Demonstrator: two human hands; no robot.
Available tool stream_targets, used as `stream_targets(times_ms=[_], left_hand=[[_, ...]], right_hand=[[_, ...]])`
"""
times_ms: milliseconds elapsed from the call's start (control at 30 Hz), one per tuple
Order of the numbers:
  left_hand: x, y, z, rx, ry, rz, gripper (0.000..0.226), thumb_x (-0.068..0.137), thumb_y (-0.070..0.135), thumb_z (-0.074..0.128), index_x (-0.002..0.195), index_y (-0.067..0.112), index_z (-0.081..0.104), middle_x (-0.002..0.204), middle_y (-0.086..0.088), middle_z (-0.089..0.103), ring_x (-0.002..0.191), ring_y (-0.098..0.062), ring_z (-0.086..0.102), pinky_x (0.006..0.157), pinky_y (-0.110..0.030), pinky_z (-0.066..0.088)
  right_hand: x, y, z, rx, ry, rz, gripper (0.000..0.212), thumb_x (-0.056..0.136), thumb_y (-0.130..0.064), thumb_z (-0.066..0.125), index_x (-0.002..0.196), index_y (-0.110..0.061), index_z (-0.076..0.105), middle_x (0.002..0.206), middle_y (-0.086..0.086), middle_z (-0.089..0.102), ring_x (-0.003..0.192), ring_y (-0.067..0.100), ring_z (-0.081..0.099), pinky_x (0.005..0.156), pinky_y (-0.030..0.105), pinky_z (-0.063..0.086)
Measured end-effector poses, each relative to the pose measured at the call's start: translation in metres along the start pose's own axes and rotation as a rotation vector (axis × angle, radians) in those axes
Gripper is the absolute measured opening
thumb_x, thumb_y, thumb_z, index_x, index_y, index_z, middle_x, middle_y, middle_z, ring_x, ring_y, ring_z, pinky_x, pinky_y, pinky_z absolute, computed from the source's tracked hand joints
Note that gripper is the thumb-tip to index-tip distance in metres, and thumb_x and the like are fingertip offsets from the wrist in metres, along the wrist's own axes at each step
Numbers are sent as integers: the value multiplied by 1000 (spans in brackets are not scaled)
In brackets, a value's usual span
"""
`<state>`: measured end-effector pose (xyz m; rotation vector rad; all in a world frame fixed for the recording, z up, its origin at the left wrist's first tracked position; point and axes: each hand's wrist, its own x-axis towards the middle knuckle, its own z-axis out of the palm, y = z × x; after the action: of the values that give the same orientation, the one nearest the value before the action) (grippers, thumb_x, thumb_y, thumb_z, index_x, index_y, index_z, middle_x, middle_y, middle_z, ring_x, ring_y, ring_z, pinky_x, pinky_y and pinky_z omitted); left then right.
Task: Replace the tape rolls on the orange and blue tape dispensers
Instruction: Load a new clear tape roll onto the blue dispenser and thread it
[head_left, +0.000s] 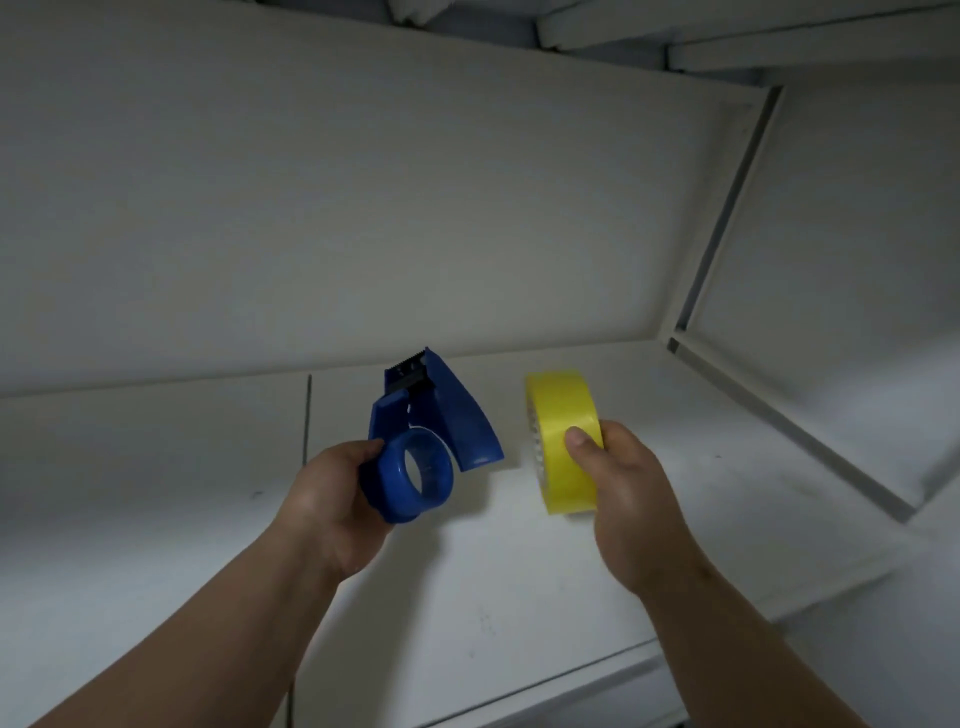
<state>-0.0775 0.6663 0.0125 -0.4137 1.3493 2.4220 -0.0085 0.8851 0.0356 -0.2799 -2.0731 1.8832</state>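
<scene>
Hands apart, left hand (332, 499) gripping blue dispenser (426, 441), right hand (623, 488) gripping yellow roll (561, 441)

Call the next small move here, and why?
Probably slide the yellow tape roll in the right hand leftward onto the blue dispenser hub: the left hand holds the dispenser with its hub bare and facing the roll, and the two are apart.

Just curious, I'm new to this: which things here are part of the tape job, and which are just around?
Part of the job:
blue dispenser, in the left hand
yellow tape roll, in the right hand

Just around:
white shelf
back wall
</scene>
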Motion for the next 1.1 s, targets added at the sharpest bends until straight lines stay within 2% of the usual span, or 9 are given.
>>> stream_targets(times_ms=[167,233,333,433,533,700,833,933,1100], left_hand=[[-23,29,-43,-25,-20,11,22,96,12,44,108,7,62,73,-9,76,69,-25,68,64,-38,51],[-35,38,-60,-6,-26,24,25,96,12,43,111,5,62,82,-11,77,71,-26,69,68,-40,53],[-52,47,-86,21,-9,55,29,97,15,45,117,4,63,103,-16,75,89,-32,67,93,-47,50],[-69,56,-113,39,14,72,30,97,17,47,117,3,63,108,-19,74,93,-33,67,92,-46,49],[-83,65,-137,34,37,77,29,98,20,47,113,4,65,105,-18,74,95,-34,65,103,-51,44],[-107,79,-161,20,73,109,25,97,19,49,108,3,65,99,-17,71,91,-33,63,90,-46,46],[-121,80,-170,16,73,123,30,99,20,46,115,1,63,112,-24,72,106,-41,66,102,-53,48],[-132,77,-174,16,55,149,33,98,25,48,113,2,68,107,-24,74,104,-41,69,99,-56,50],[-146,71,-180,-50,12,158,48,97,48,44,113,13,72,112,-18,75,106,-35,70,102,-52,48]], right_hand=[[-51,-18,79,196,-210,-64,25,85,-33,55,100,-16,64,95,8,69,89,23,62,80,42,47],[-69,-17,111,172,-225,-91,26,83,-34,55,101,-18,63,96,7,69,87,20,62,76,37,48],[-97,-13,153,66,-212,-162,27,82,-35,55,103,-20,61,95,8,68,86,23,62,74,33,50],[-121,-10,187,-33,-189,-231,31,81,-35,54,107,-17,58,93,11,64,84,26,60,75,37,50],[-137,-8,214,-93,-192,-291,31,83,-35,51,107,-16,56,92,9,62,82,22,59,73,38,51],[-152,-6,240,-90,-220,-357,32,84,-46,50,105,-23,55,90,5,60,77,17,58,67,31,50],[-157,-2,245,-164,-334,-393,34,82,-56,46,108,-35,51,101,-1,59,92,16,59,76,38,52],[-162,0,249,-216,-380,-428,32,83,-58,46,109,-39,48,107,-3,56,100,21,56,81,47,49],[-177,4,251,-208,-408,-463,30,85,-56,44,109,-39,45,108,-6,48,100,20,53,80,44,50]])
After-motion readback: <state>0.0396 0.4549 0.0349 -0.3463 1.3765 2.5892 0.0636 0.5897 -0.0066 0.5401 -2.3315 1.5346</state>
